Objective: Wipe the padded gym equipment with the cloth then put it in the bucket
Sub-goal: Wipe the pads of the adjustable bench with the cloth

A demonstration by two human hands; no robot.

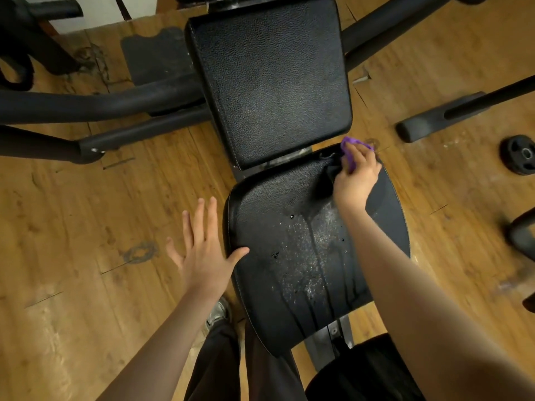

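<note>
Right forearm: nearest the lens, reaching up across the seat pad (292,256).
Right hand (357,176): fingers curled round the purple cloth (351,149) — pressed at the pad's far right corner, by the gap to the back pad (272,82).
Cloth: bunched, mostly hidden under the fingers.
Left hand (202,250): fingers straight and spread, holding nothing — thumb tip touching the pad's left edge.
Seat pad: wet streaks and droplets between the two hands.
Weight plate (519,154): on the wood floor (72,227), well right of the cloth hand.
</note>
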